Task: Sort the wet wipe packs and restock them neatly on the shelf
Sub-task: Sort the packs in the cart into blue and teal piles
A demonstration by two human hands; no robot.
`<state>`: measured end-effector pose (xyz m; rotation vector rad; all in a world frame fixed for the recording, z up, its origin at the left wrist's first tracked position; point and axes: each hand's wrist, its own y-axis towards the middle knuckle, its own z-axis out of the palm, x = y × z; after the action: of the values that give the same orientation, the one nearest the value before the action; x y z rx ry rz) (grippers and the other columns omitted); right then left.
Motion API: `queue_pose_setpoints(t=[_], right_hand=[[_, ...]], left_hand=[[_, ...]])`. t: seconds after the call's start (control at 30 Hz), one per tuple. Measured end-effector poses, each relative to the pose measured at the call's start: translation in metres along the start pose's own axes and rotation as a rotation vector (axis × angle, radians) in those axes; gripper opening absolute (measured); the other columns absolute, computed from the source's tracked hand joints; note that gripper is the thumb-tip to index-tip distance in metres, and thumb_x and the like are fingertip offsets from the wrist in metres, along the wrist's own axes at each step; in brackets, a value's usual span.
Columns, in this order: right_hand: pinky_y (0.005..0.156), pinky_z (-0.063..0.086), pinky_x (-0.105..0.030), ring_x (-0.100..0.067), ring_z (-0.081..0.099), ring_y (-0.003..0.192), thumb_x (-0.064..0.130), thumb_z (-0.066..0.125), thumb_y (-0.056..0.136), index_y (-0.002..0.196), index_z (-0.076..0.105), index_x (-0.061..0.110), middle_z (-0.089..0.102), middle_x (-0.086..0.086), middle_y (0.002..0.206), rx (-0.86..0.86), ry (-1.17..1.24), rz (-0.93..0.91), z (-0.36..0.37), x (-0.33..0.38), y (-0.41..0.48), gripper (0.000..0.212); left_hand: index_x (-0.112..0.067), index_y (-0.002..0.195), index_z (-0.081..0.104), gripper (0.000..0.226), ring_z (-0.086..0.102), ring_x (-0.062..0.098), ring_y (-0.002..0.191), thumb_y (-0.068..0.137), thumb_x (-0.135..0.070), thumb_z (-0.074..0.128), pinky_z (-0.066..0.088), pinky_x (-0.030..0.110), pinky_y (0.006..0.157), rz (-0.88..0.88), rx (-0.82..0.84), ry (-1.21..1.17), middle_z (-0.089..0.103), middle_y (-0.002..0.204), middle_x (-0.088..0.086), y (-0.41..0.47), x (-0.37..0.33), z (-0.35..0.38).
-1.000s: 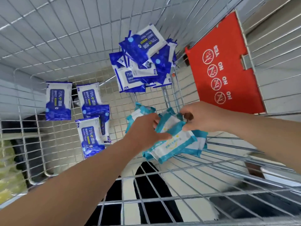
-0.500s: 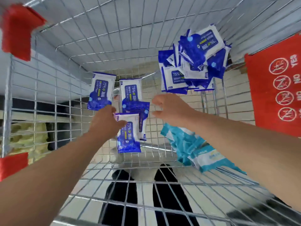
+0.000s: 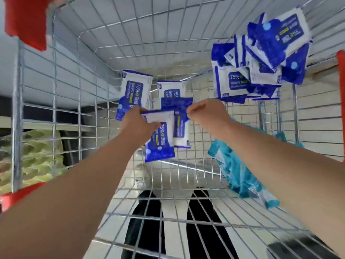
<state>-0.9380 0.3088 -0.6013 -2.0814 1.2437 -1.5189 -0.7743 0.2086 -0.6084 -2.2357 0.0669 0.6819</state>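
Observation:
Both my arms reach into a wire shopping cart (image 3: 89, 94). My left hand (image 3: 137, 124) grips the top of a blue-and-white wet wipe pack (image 3: 160, 144) on the cart floor. My right hand (image 3: 207, 114) pinches the edge of a second blue pack (image 3: 180, 126) lying beside and partly under it. Two more blue packs (image 3: 133, 94) lie just beyond. A heap of several blue packs (image 3: 261, 58) sits at the far right. Teal-and-white packs (image 3: 237, 171) lie under my right forearm.
Wire walls close the cart in on all sides, with red plastic corner pieces (image 3: 26, 19) at the left and a red panel edge (image 3: 341, 75) at the right. Black-and-white floor (image 3: 175, 221) shows through the cart bottom.
Both hands left the teal packs, which now lie at the right, and moved left and forward to the loose blue packs. My left hand has taken hold of one; my right pinches another.

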Motion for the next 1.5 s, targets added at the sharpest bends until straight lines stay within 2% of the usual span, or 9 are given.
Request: queue_pose_setpoints(t=[0.2, 0.37, 0.57, 0.63, 0.73, 0.87, 1.03, 1.3, 1.5], right_hand=[[0.045, 0.044, -0.015, -0.011, 0.056, 0.062, -0.007, 0.063, 0.081, 0.101, 0.060, 0.009, 0.058, -0.007, 0.092, -0.024, 0.193, -0.005, 0.001, 0.033, 0.023, 0.026], [0.051, 0.046, -0.018, -0.008, 0.056, 0.072, 0.002, 0.071, 0.079, 0.136, 0.033, 0.023, 0.056, 0.001, 0.104, -0.011, 0.127, 0.043, 0.025, 0.021, 0.031, 0.071], [0.075, 0.059, -0.040, -0.021, 0.069, 0.089, 0.001, 0.076, 0.074, 0.149, 0.007, 0.034, 0.063, 0.000, 0.117, 0.008, 0.147, 0.022, 0.024, 0.020, 0.037, 0.108], [0.069, 0.060, -0.037, -0.021, 0.070, 0.083, -0.001, 0.075, 0.074, 0.148, 0.017, 0.029, 0.067, -0.004, 0.107, 0.044, 0.200, 0.064, 0.017, 0.026, 0.033, 0.099], [0.060, 0.056, -0.024, -0.017, 0.069, 0.078, 0.004, 0.074, 0.077, 0.118, 0.058, 0.009, 0.071, -0.004, 0.095, 0.046, 0.143, 0.070, 0.000, 0.038, 0.019, 0.044], [0.043, 0.040, -0.013, -0.007, 0.054, 0.055, 0.010, 0.069, 0.083, 0.088, 0.069, 0.012, 0.066, -0.001, 0.076, -0.012, 0.103, 0.036, -0.035, 0.047, -0.007, 0.006], [0.041, 0.033, -0.013, -0.010, 0.045, 0.054, 0.012, 0.065, 0.086, 0.087, 0.068, 0.008, 0.059, -0.002, 0.071, -0.118, 0.069, -0.009, -0.098, 0.046, -0.044, 0.005], [0.072, 0.050, -0.033, -0.021, 0.063, 0.076, 0.001, 0.057, 0.089, 0.086, 0.062, 0.018, 0.069, -0.008, 0.095, -0.330, 0.283, 0.039, -0.207, 0.028, -0.062, 0.018], [0.079, 0.049, -0.041, -0.028, 0.062, 0.085, -0.006, 0.055, 0.084, 0.077, 0.062, 0.016, 0.067, -0.014, 0.095, -0.369, 0.290, 0.029, -0.254, 0.009, -0.032, 0.024]], left_hand=[[-0.009, 0.114, 0.059, 0.044, 0.063, 0.028, 0.099, 0.075, -0.021, 0.076, 0.051, 0.037, 0.084, 0.088, -0.272, 0.086, 0.066, 0.109, 0.010, 0.037, -0.014, -0.041], [-0.006, 0.125, 0.046, 0.066, 0.054, 0.033, 0.112, 0.074, -0.027, 0.081, 0.048, 0.048, 0.095, 0.023, -0.159, 0.312, 0.047, 0.126, 0.017, 0.050, -0.013, -0.032], [-0.008, 0.123, 0.041, 0.051, 0.056, 0.023, 0.096, 0.084, -0.019, 0.072, 0.047, 0.035, 0.077, 0.037, -0.120, 0.096, 0.055, 0.111, 0.005, 0.048, -0.018, -0.031], [-0.010, 0.125, 0.037, 0.051, 0.057, 0.019, 0.089, 0.086, -0.016, 0.069, 0.047, 0.031, 0.069, 0.031, -0.076, -0.071, 0.056, 0.105, 0.002, 0.041, -0.021, -0.031], [-0.010, 0.126, 0.045, 0.046, 0.061, 0.016, 0.086, 0.087, -0.017, 0.068, 0.044, 0.022, 0.057, 0.048, -0.027, -0.201, 0.063, 0.107, 0.002, 0.028, -0.026, -0.036], [-0.022, 0.106, 0.062, 0.015, 0.068, 0.017, 0.089, 0.092, -0.023, 0.063, 0.054, 0.031, 0.071, 0.104, 0.097, -0.273, 0.071, 0.100, -0.001, 0.006, -0.041, -0.046], [-0.029, 0.100, 0.062, 0.015, 0.067, 0.015, 0.091, 0.092, -0.041, 0.057, 0.054, 0.042, 0.087, 0.221, 0.132, -0.191, 0.070, 0.100, -0.006, -0.027, -0.084, -0.041], [-0.025, 0.092, 0.063, 0.011, 0.071, 0.017, 0.087, 0.093, -0.034, 0.058, 0.057, 0.047, 0.085, 0.323, 0.172, -0.441, 0.073, 0.092, -0.003, -0.053, -0.189, 0.014], [-0.013, 0.103, 0.061, 0.043, 0.068, 0.033, 0.093, 0.069, -0.036, 0.074, 0.056, 0.052, 0.082, 0.274, 0.153, -0.562, 0.070, 0.099, 0.012, -0.041, -0.246, 0.070]])
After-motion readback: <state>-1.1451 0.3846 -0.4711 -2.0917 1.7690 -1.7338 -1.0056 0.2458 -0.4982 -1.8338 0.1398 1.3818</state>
